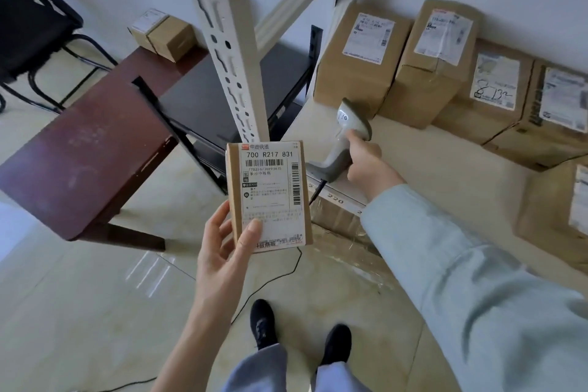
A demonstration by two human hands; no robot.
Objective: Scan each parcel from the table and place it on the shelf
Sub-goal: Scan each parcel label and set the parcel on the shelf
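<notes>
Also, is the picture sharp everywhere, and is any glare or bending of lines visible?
Head view: the held parcel reads sharply at its top label; the chair at top left is smeared; glare streaks lie on the floor tiles; the shelf post leans from wide-angle distortion.

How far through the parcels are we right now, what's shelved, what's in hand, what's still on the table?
Shelved: several parcels along the shelf, such as the tall box. In hand: the left hand holds a small parcel label-up; the right hand grips the scanner on the shelf. Left: one box on the table.
</notes>
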